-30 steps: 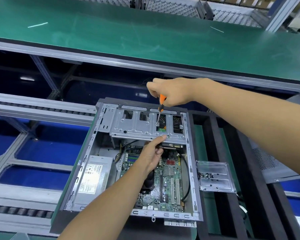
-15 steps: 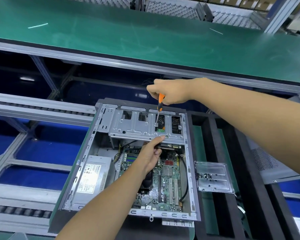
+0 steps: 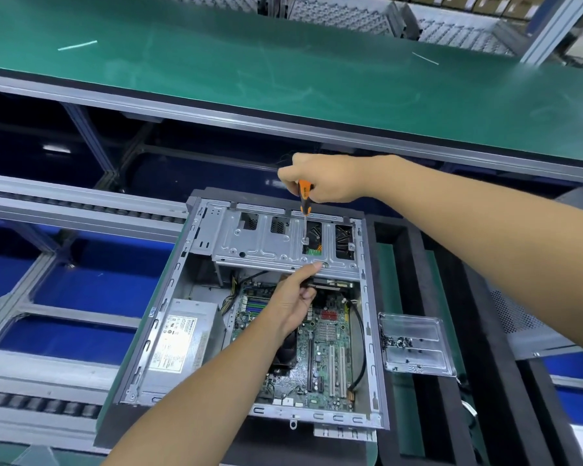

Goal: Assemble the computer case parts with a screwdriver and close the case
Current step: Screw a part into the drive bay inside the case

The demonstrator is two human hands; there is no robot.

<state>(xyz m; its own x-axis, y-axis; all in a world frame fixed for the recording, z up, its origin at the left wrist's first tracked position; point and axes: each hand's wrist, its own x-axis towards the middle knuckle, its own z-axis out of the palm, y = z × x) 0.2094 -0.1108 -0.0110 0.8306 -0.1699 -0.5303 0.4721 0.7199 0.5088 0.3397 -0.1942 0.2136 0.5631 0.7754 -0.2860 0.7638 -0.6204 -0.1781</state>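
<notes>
An open grey computer case lies flat with its motherboard and power supply exposed. A metal drive cage spans the far end of the case. My right hand grips an orange-and-black screwdriver held upright, its tip on a screw in the cage. My left hand reaches in from below, with its thumb pressing on the cage's near edge and its fingers curled under that edge.
A clear plastic tray with small dark screws sits right of the case on black foam. A perforated metal panel lies further right. A green bench runs along the back, and roller rails lie to the left.
The view has shifted slightly. Both hands stay where they were, the screwdriver still on the same screw.
</notes>
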